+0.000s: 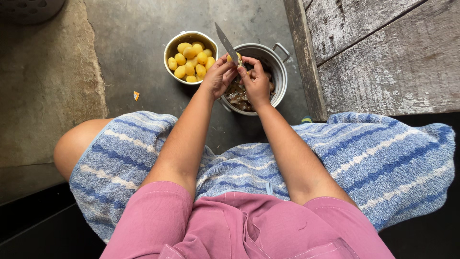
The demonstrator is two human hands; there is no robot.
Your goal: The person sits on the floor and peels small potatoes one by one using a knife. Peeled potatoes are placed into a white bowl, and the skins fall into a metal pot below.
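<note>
My left hand (216, 77) holds a small yellow peeled potato (235, 57) at its fingertips, over the rim of a metal pot (283, 76). My right hand (257, 81) is closed on a knife (225, 42). Its blade points up and to the left past the potato and lies against it. Both hands meet above the pot, which holds brown peelings and a few unpeeled pieces. Just left of the pot stands a round metal bowl (168, 48) full of several peeled yellow potatoes (190, 61).
I sit with a blue-and-white striped towel (383, 158) over my lap, on a concrete floor (134, 29). Weathered wooden boards (383, 52) rise at the right. A small orange scrap (136, 95) lies on the floor, and a perforated basket (28, 7) sits at the top left.
</note>
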